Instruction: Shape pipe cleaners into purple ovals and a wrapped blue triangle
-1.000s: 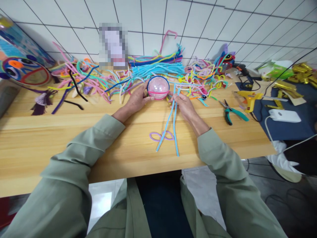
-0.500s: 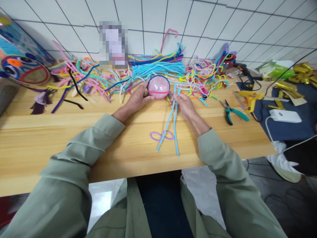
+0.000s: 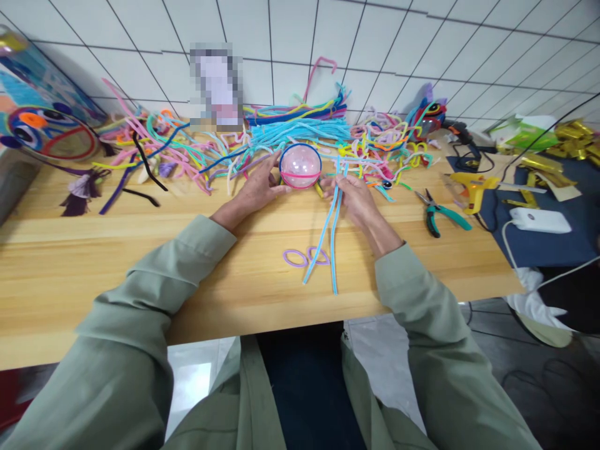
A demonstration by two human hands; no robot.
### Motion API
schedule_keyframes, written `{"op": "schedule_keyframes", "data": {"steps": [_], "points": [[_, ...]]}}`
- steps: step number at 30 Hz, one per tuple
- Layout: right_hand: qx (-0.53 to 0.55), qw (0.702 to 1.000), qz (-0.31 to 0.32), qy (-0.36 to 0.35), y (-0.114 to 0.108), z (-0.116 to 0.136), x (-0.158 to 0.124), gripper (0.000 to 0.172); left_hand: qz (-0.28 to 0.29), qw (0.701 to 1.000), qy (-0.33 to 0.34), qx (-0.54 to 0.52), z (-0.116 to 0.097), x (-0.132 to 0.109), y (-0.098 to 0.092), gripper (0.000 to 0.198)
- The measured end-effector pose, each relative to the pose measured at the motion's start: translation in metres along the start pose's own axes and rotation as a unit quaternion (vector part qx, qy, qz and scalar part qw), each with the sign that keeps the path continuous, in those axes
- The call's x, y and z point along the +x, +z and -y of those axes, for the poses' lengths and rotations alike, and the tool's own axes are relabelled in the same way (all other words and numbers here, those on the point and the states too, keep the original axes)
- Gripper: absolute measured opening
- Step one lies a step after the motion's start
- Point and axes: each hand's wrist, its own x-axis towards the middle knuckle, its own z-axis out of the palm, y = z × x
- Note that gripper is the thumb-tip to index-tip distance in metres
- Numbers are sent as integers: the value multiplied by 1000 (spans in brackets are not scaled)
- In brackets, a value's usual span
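Observation:
A clear plastic ball, trimmed with a dark blue arc and a pink band of pipe cleaner, sits near the middle of the table. My left hand grips its left side, thumb low and fingers behind the rim. Pinched in my right hand, just right of the ball, are two light blue pipe cleaners, whose long ends hang toward me and spread slightly. Two small purple pipe-cleaner loops lie on the table below, one partly crossed by a blue strand.
Heaps of coloured pipe cleaners line the wall side. To the right lie teal-handled pliers, a yellow glue gun and a white power block on a dark blue mat. A decorated fish-like piece stands far left.
My right hand has shifted slightly right, away from the ball, with the two blue pipe cleaners. Their free ends now hang closer together. My left hand and the ball stay put.

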Motion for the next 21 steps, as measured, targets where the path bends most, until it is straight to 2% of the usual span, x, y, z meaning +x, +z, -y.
{"op": "schedule_keyframes", "data": {"steps": [3,5,8,10,13,16,18,21], "points": [[47,998,4,32,-3,13,-5,58,9,999,21,44,-1,-3,-10,115],[70,997,11,42,-7,24,-8,56,-29,997,43,62,-10,-5,-19,105],[75,996,44,26,-14,47,-14,53,-103,991,62,53,-38,-8,-29,76],[57,995,83,9,-17,64,-20,52,-117,991,58,2,-64,-12,-30,60],[5,988,153,-12,-13,87,-31,52,-47,993,21,-106,-106,-25,-21,52],[-89,969,225,-42,0,101,-45,51,10,979,-13,-202,-142,-40,-6,54],[-148,953,259,-52,8,104,-54,52,32,966,-30,-254,-160,-48,1,55],[-179,942,283,-35,17,104,-64,54,57,959,-53,-273,-172,-56,5,51]]}}
